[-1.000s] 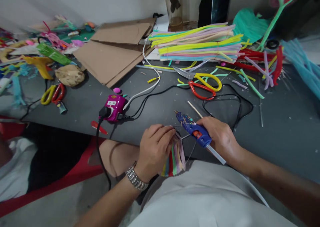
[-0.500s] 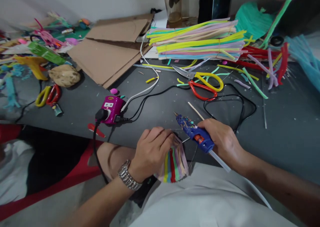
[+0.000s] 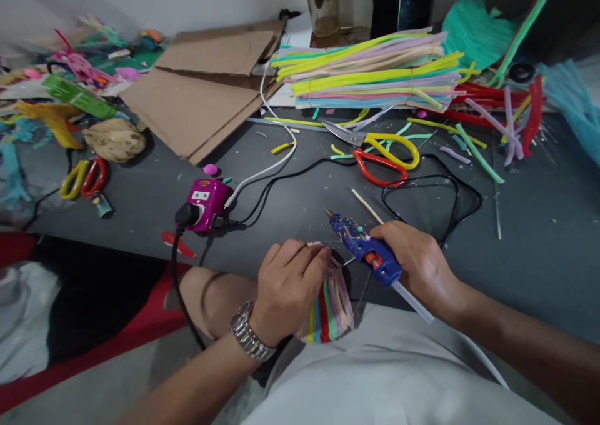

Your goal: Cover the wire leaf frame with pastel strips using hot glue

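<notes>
Holding: left grip [image 3: 291, 287] closed on striped piece [image 3: 328, 309], six o'clock in view; right grip [image 3: 419, 257] round glue gun [image 3: 368, 248], one o'clock from piece. Advisable: steady piece, nozzle [image 3: 329, 213] clear of left grip.

A plain, pale grey wall [image 3: 164, 0] rises behind the back edge of the desk [image 3: 544, 275], smooth and unpatterned. Beyond the middle of that edge stands a dark, glossy upright panel [image 3: 417, 3], with deep shadow past the far right corner. The desk has a flat, dark grey top, speckled with pale flecks and scuffs; its front edge slopes down from the left. Below this edge, at the left, curves a red seat [image 3: 154, 312], partly hidden, over a smooth grey floor [image 3: 117, 362]. The light is dim, cool and uneven, leaving soft shadows on the wall and desk.
</notes>
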The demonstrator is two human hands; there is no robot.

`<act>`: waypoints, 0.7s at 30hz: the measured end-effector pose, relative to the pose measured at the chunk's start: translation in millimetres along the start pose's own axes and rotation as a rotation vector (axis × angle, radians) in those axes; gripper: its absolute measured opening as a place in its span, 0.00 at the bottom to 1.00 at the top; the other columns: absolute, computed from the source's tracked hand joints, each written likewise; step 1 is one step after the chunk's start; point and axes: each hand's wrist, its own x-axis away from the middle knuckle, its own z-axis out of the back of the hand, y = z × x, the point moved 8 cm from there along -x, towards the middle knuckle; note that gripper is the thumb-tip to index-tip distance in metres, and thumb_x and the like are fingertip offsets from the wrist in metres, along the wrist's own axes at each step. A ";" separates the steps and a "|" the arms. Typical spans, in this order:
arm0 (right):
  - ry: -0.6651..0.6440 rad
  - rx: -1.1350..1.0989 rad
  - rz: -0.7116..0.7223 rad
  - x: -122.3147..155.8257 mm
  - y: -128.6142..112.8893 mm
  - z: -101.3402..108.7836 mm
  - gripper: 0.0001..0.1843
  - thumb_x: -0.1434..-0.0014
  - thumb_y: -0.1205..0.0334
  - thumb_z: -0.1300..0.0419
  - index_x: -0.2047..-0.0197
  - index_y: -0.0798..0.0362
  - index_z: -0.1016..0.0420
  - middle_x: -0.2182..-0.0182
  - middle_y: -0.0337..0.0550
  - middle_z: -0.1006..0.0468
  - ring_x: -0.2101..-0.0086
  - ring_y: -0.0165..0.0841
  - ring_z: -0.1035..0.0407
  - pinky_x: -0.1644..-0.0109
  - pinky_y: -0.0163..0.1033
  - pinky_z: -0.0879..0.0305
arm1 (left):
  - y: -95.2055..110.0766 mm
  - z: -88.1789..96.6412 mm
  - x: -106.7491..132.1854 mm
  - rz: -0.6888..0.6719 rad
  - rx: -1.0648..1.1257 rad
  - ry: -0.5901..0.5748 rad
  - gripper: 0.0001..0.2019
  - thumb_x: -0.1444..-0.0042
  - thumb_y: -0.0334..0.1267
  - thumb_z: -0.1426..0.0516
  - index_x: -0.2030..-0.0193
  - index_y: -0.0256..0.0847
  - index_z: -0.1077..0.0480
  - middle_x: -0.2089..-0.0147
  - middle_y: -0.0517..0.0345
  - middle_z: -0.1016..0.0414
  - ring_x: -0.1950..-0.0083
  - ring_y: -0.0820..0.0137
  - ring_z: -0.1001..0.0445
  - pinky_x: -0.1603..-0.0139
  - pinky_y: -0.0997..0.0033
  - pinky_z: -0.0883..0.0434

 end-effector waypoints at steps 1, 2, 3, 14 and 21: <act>-0.002 0.000 -0.004 0.2 0.3 -0.4 0.05 0.34 0.64 0.45 0.58 0.50 0.28 0.69 0.42 0.23 0.69 0.35 0.29 0.65 0.39 0.35 | 0.2 -0.6 0.0 0.012 -0.006 -0.006 0.05 0.34 0.31 0.40 0.55 0.35 0.24 0.61 0.51 0.17 0.61 0.62 0.30 0.64 0.59 0.39; 0.001 0.001 -0.009 0.3 0.7 -0.4 0.05 0.34 0.64 0.45 0.58 0.50 0.28 0.69 0.43 0.23 0.69 0.35 0.28 0.65 0.39 0.35 | -0.3 -1.5 0.1 0.029 -0.012 -0.018 0.05 0.35 0.32 0.40 0.55 0.35 0.24 0.62 0.51 0.17 0.62 0.62 0.30 0.64 0.59 0.39; 0.009 0.000 -0.010 0.3 0.7 0.0 0.05 0.33 0.63 0.46 0.58 0.50 0.28 0.69 0.43 0.23 0.69 0.35 0.28 0.65 0.39 0.35 | -1.2 -2.5 0.3 0.047 -0.017 -0.032 0.04 0.35 0.32 0.40 0.55 0.35 0.23 0.63 0.52 0.18 0.63 0.62 0.30 0.65 0.59 0.39; 0.034 0.034 0.048 -2.4 -0.9 2.7 0.08 0.31 0.58 0.46 0.61 0.51 0.30 0.71 0.41 0.24 0.73 0.33 0.32 0.68 0.37 0.40 | 11.7 8.5 11.0 0.173 0.012 -0.031 0.09 0.34 0.36 0.40 0.49 0.38 0.24 0.47 0.47 0.17 0.45 0.53 0.26 0.52 0.54 0.34; 0.001 0.057 0.063 -3.3 3.3 2.2 0.04 0.35 0.61 0.44 0.61 0.51 0.30 0.71 0.41 0.24 0.72 0.33 0.31 0.67 0.36 0.39 | 44.1 5.1 34.2 0.036 0.145 -0.110 0.22 0.34 0.50 0.41 0.43 0.34 0.26 0.40 0.40 0.22 0.36 0.50 0.28 0.39 0.50 0.33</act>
